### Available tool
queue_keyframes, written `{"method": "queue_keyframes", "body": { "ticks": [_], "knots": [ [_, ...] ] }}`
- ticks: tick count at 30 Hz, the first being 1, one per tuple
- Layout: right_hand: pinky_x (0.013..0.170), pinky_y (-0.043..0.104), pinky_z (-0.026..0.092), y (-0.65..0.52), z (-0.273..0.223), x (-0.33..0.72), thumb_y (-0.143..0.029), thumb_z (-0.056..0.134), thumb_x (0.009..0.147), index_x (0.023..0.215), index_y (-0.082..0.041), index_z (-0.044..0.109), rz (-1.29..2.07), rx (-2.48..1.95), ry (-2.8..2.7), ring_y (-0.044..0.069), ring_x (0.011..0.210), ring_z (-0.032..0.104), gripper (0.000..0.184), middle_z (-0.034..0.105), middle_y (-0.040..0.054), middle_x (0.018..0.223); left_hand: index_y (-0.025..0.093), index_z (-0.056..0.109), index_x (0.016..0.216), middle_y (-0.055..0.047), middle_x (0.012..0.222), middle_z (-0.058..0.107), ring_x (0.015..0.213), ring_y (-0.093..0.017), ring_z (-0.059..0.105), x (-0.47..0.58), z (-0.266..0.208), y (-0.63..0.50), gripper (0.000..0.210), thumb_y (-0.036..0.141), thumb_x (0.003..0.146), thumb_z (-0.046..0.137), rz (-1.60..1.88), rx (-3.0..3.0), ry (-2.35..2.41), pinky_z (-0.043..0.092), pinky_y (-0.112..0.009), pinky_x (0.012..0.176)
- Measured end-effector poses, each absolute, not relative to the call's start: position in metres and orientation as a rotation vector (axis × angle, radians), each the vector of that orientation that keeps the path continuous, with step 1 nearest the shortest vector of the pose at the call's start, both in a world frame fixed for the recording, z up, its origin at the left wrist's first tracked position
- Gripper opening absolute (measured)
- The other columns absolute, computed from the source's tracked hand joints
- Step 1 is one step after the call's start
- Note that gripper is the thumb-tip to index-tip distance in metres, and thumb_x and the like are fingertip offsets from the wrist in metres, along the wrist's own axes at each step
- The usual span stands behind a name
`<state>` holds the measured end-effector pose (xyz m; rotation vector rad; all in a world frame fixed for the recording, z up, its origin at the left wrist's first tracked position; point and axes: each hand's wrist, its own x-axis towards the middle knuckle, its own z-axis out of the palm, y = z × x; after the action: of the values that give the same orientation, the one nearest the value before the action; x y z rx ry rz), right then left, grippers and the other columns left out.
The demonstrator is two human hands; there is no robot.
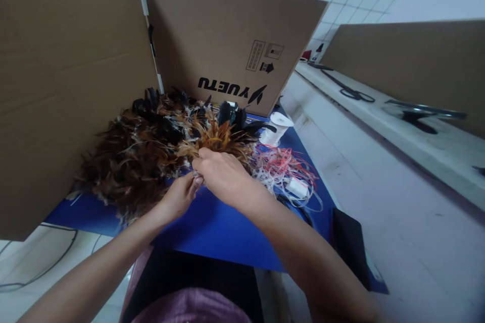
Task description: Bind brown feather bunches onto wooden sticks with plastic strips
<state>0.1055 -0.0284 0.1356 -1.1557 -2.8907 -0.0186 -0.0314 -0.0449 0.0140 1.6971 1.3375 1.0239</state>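
Note:
A bunch of orange-brown feathers (220,136) with dark tips fans out just beyond my hands. My right hand (220,171) is closed round its near end, knuckles up. Right against it, my left hand (182,194) pinches at the base of the bunch; a small whitish bit shows by the fingertips, too small to make out. To the left and behind lies a big heap of brown and black feathers (132,161). Both hands are above the blue table top (215,232), near its middle.
Cardboard panels (227,35) stand behind and at the left. On the right lie a white spool (278,128), tangled red and white strands (288,166) and a small white block (297,187). Scissors (356,93) rest on the ledge. A dark flat object (350,242) is at the right edge.

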Motion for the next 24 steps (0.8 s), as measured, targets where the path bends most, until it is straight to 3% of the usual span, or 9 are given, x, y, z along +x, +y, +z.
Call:
{"method": "queue_keyframes", "body": {
  "ticks": [4,9,16,21,24],
  "knots": [
    [0.064,0.029,0.05,-0.021,0.133,0.101,-0.012,0.06,0.079,0.092,-0.014,0.071,-0.035,-1.175,-2.949,0.025,0.085,0.068,0.017,0.069,0.0108,0.093,0.018,0.05,0.068,0.0,0.061,0.05,0.056,-0.013,0.044,-0.027,0.016,-0.046,0.029,0.04,0.084,0.042,0.992,1.72,1.376,0.034,-0.025,0.054],
    [0.068,0.03,0.052,-0.016,0.139,0.096,-0.012,0.066,0.076,0.093,-0.013,0.072,0.137,-1.255,-3.042,0.026,0.089,0.069,0.018,0.072,0.0136,0.09,0.019,0.045,0.064,0.002,0.055,0.046,0.052,-0.012,0.041,-0.023,0.016,-0.048,0.024,0.034,0.083,0.041,0.941,1.755,1.362,0.034,-0.025,0.054],
    [0.075,0.034,0.054,-0.01,0.135,0.085,-0.009,0.069,0.071,0.104,-0.012,0.069,0.181,-1.317,-3.036,0.028,0.095,0.068,0.033,0.072,0.0159,0.097,0.021,0.041,0.063,0.003,0.054,0.043,0.052,-0.012,0.041,-0.022,0.007,-0.049,0.025,0.035,0.084,0.039,0.929,1.787,1.392,0.035,-0.026,0.053],
    [0.077,0.038,0.055,-0.008,0.133,0.076,-0.009,0.059,0.079,0.105,-0.012,0.068,0.183,-1.363,-3.034,0.029,0.098,0.067,0.028,0.071,0.017,0.1,0.021,0.041,0.062,0.004,0.053,0.041,0.052,-0.012,0.041,-0.023,0.004,-0.05,0.024,0.034,0.082,0.042,0.938,1.715,1.334,0.035,-0.025,0.052],
    [0.079,0.037,0.055,-0.007,0.131,0.072,-0.012,0.062,0.078,0.103,-0.013,0.069,0.173,-1.39,-3.042,0.027,0.099,0.067,0.025,0.071,0.0165,0.102,0.02,0.041,0.062,0.005,0.052,0.04,0.05,-0.011,0.038,-0.023,0.004,-0.05,0.025,0.036,0.081,0.042,0.958,1.676,1.31,0.034,-0.024,0.05]
  ]
}}
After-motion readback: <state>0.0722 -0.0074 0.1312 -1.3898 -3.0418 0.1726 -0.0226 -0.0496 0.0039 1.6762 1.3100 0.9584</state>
